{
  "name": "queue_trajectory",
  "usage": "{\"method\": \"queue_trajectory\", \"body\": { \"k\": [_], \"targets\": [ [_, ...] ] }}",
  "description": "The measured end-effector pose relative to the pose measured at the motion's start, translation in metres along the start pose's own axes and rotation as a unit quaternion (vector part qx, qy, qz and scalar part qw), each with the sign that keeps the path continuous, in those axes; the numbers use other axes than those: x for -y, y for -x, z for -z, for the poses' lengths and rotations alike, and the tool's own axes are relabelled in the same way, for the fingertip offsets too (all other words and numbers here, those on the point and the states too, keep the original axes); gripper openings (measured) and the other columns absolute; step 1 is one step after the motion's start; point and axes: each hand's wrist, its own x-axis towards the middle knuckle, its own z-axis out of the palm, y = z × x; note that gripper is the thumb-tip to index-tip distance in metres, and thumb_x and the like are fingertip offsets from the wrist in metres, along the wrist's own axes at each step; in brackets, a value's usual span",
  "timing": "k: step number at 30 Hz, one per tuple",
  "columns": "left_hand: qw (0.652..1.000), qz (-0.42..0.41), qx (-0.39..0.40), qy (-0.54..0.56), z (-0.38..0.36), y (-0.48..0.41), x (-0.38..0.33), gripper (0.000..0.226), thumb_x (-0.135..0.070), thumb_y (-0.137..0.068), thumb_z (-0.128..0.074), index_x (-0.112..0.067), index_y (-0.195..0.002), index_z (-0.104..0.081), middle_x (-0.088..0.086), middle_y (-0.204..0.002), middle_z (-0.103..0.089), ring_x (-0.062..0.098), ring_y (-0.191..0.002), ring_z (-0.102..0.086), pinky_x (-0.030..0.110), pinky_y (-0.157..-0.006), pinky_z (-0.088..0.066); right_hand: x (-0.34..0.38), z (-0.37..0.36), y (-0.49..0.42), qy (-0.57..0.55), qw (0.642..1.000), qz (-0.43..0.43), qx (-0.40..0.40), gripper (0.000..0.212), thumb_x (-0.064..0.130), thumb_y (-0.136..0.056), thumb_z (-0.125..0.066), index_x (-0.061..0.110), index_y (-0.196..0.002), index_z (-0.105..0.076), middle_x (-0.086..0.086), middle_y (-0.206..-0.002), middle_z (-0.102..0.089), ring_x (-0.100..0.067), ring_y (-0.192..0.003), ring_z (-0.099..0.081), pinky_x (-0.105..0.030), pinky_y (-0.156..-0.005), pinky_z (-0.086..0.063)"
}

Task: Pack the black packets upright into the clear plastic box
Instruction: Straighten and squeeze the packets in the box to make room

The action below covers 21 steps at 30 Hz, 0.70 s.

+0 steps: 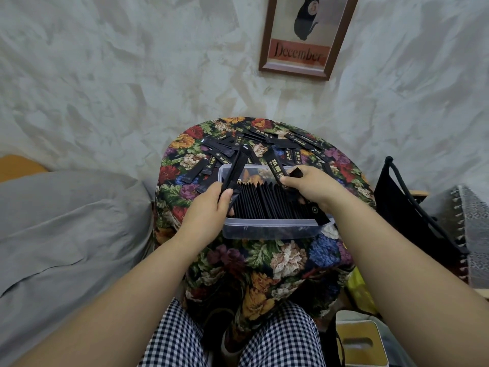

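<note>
Box (264, 230), part-filled, upright row of packets (270, 203) packed from its near wall; left hand (209, 207) grips a bundle (236, 168) over its left end, right hand (304, 185) pinches one packet (276, 165) above its middle; spares (264, 139) lie beyond it; next, probably, slot these in upright.

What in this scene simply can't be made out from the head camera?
All in the head view.
Packed packets: count untellable, their black edges merge.
Right end of that row: hidden under the right hand.
Print on loose packets: too small to read.
Framed picture: top cut off by the image edge.
</note>
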Motion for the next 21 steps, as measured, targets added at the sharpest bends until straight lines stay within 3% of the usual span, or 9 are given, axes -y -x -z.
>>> {"method": "queue_trajectory", "body": {
  "k": [6, 14, 17, 19, 21],
  "targets": [
    [1.0, 0.0, -0.006, -0.006, -0.001, 0.0, 0.002, 0.025, -0.028, -0.101, -0.034, -0.016, -0.08, -0.039, -0.003, -0.073, -0.061, 0.018, -0.071, -0.057, 0.037, -0.065, -0.041, 0.006, -0.004, 0.004, 0.03, 0.999, 0.01, 0.012, 0.01, 0.017, -0.091, -0.062, 0.015, -0.083, -0.057, -0.004, -0.065, -0.063, -0.008, -0.037, -0.042, -0.017, -0.038, -0.034],
    [1.0, -0.001, -0.002, -0.002, 0.0, 0.001, 0.001, 0.025, -0.028, -0.102, -0.034, -0.012, -0.084, -0.042, -0.002, -0.075, -0.062, 0.018, -0.072, -0.058, 0.038, -0.066, -0.043, 0.015, -0.012, 0.003, 0.113, 0.993, -0.01, 0.035, 0.019, 0.013, -0.088, -0.057, 0.011, -0.071, -0.049, -0.005, -0.061, -0.066, -0.011, -0.035, -0.042, -0.019, -0.038, -0.033],
    [1.0, -0.002, 0.001, -0.001, 0.0, 0.001, 0.001, 0.025, -0.028, -0.102, -0.034, -0.011, -0.086, -0.043, -0.001, -0.076, -0.062, 0.015, -0.07, -0.057, 0.036, -0.065, -0.042, 0.015, -0.013, 0.004, 0.124, 0.991, -0.013, 0.044, 0.008, 0.011, -0.087, -0.056, 0.007, -0.083, -0.052, -0.007, -0.063, -0.066, -0.012, -0.037, -0.044, -0.021, -0.04, -0.035],
    [1.0, -0.003, 0.002, 0.0, 0.0, 0.001, 0.001, 0.025, -0.028, -0.102, -0.034, -0.009, -0.089, -0.044, 0.0, -0.077, -0.063, 0.014, -0.071, -0.056, 0.035, -0.065, -0.042, 0.015, -0.015, 0.003, 0.125, 0.991, -0.015, 0.05, 0.017, 0.012, -0.088, -0.057, 0.005, -0.103, -0.052, -0.008, -0.066, -0.066, -0.015, -0.042, -0.045, -0.024, -0.043, -0.036],
    [1.0, -0.006, 0.002, 0.002, 0.0, 0.001, 0.002, 0.025, -0.028, -0.102, -0.034, -0.008, -0.09, -0.045, 0.001, -0.078, -0.063, 0.017, -0.072, -0.058, 0.036, -0.065, -0.042, 0.016, -0.016, 0.0, 0.14, 0.988, -0.019, 0.056, 0.015, 0.014, -0.088, -0.059, 0.005, -0.098, -0.051, -0.007, -0.068, -0.067, -0.015, -0.042, -0.045, -0.023, -0.042, -0.035]
  ]
}}
